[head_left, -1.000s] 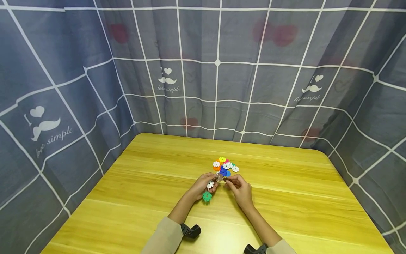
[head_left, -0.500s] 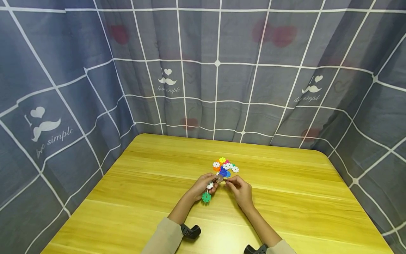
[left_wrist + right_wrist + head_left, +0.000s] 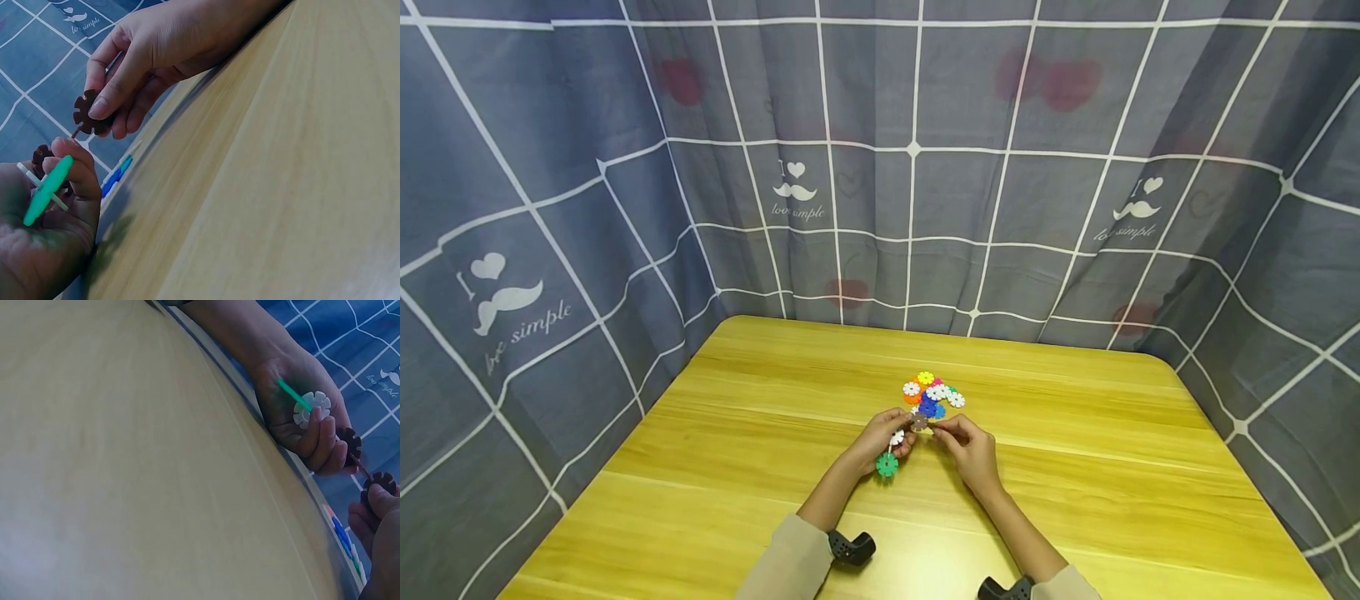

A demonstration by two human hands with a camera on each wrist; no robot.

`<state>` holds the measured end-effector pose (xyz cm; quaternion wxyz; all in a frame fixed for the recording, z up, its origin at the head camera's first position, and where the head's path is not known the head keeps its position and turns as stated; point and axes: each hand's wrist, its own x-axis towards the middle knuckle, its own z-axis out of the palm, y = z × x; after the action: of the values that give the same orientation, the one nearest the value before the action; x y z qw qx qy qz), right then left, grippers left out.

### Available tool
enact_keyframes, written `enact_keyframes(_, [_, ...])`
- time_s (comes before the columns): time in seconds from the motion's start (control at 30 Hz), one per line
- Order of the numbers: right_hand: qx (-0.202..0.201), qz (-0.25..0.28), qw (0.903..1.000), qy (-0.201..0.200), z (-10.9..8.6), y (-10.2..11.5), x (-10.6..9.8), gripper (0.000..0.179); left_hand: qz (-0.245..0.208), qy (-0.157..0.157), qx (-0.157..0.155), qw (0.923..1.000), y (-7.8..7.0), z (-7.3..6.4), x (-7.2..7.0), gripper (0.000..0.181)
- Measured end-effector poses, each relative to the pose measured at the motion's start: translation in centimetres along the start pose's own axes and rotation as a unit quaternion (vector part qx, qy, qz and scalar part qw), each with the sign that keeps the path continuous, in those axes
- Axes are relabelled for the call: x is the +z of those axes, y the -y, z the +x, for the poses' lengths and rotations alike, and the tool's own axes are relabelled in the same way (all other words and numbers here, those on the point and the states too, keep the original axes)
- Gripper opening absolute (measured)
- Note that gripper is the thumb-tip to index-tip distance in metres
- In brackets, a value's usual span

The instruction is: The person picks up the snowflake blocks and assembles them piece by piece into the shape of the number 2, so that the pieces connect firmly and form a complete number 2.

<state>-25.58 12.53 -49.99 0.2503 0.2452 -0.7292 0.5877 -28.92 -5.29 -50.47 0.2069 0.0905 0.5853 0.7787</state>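
My left hand point(image 3: 877, 442) holds a small chain of slotted snowflake discs. A green disc point(image 3: 887, 464) hangs at its near end, joined to a white disc point(image 3: 311, 410). Further along, a brown disc point(image 3: 920, 422) shows at the left fingertips. My right hand point(image 3: 973, 454) pinches another brown disc point(image 3: 85, 114) between thumb and index finger. In the right wrist view, a thin brown piece point(image 3: 360, 466), seen edge-on, spans the gap between the two brown discs. Whether every joint there is pushed in, I cannot tell. The left fingers cover part of the chain.
Just beyond the hands, a loose group of discs lies on the wooden table point(image 3: 760, 400), including a yellow disc point(image 3: 926, 377), a blue disc point(image 3: 928, 407) and a white disc point(image 3: 956, 400). A grey checked curtain point(image 3: 880, 192) surrounds the table's back and sides.
The green disc has shifted slightly left. At the right fingertips, the brown disc looks thinner, turned more edge-on than a second ago. Both hands stay almost in place.
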Motion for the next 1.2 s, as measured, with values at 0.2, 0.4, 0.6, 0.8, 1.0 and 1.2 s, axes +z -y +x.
enact_keyframes(0.2, [0.020, 0.012, 0.9997, 0.007, 0.08, 0.17, -0.06, 0.007, -0.004, -0.003, -0.009, 0.9999, -0.08, -0.04, 0.03, 0.020])
enact_keyframes(0.4, [0.028, 0.026, 0.9992, 0.013, 0.08, 0.03, -0.07, 0.007, -0.006, -0.006, -0.008, 0.9999, -0.13, -0.09, 0.14, 0.020])
enact_keyframes(0.6, [0.035, 0.030, 0.9989, 0.012, 0.11, -0.04, -0.05, 0.006, -0.008, -0.010, -0.010, 0.9999, -0.13, -0.07, 0.18, 0.021])
enact_keyframes(0.8, [0.034, 0.031, 0.9989, 0.014, 0.07, -0.53, -0.06, 0.006, -0.012, -0.007, -0.009, 0.9999, -0.28, -0.12, 0.17, 0.020])
enact_keyframes(1.0, [0.043, 0.027, 0.9986, 0.015, 0.18, 0.07, -0.04, 0.008, -0.017, -0.010, -0.015, 0.9997, -0.03, 0.16, 0.04, 0.021])
enact_keyframes(1.2, [0.044, 0.043, 0.9980, 0.017, 0.15, 0.10, 0.02, 0.008, 0.010, -0.011, -0.013, 0.9998, -0.06, 0.07, 0.11, 0.021])
